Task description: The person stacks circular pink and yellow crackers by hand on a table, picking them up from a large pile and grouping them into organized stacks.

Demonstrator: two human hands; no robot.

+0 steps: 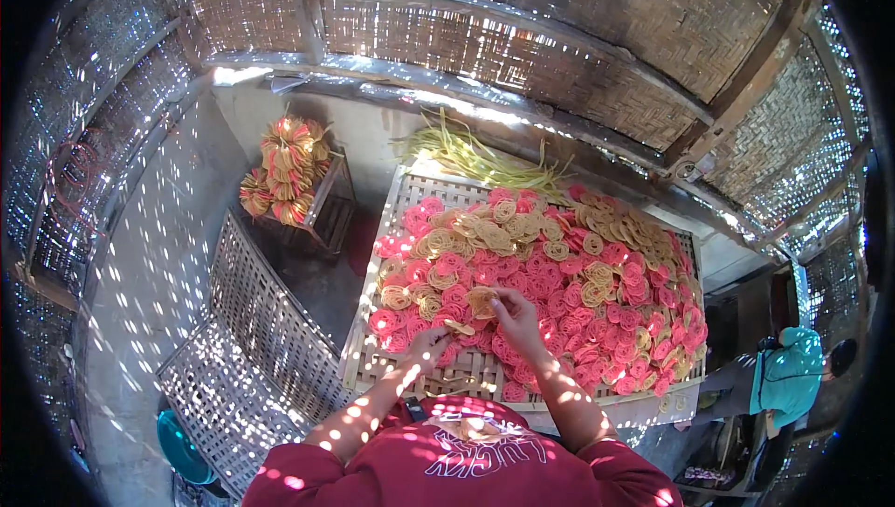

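Observation:
Many pink round lacy discs, perhaps crackers, lie heaped with tan ones on a woven bamboo tray. Over the near left part of the heap, my right hand pinches a tan disc between thumb and fingers. Just left of it and lower, my left hand holds one or more tan discs, seen nearly edge-on. Both hands are close together but apart from each other. Dappled sunlight falls over the discs and my forearms.
Flat green-yellow strips lie at the tray's far edge. Bundles of pink and tan discs rest on a wooden stand. Woven bamboo panels lean at left, near a teal basin. A person in a teal shirt is at right.

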